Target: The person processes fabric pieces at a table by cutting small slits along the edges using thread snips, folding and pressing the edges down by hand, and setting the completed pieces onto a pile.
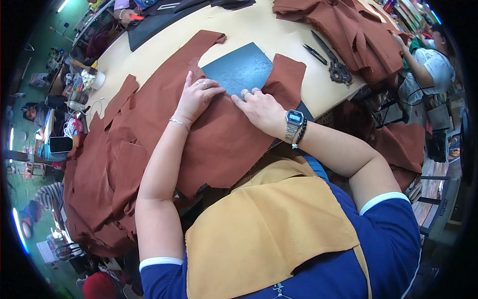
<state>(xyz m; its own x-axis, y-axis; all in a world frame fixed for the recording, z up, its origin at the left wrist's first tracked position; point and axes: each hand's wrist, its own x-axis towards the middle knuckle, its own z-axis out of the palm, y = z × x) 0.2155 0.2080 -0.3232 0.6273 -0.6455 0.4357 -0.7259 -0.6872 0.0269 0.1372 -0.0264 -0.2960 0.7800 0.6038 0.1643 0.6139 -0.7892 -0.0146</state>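
Note:
A large reddish-brown sheet of material (224,144) with ragged edges, leather or cloth, lies over the near side of the table and hangs down at the left. My left hand (199,97) grips its upper edge between thumb and fingers, one finger raised. Close beside it, my right hand (261,110) has bent fingers closed on the same edge; the fingertips are partly hidden. Just beyond both hands is a dark blue-grey flat board (239,65), partly covered by the sheet. A narrower flap of the sheet lies to the right of the board.
Big black-handled scissors (339,72) and a small dark cutter or pen (315,54) lie on the pale table (249,22) at right. More reddish-brown material (343,35) is heaped beyond. A co-worker (430,62) sits at right; another person's hand (128,17) shows at upper left.

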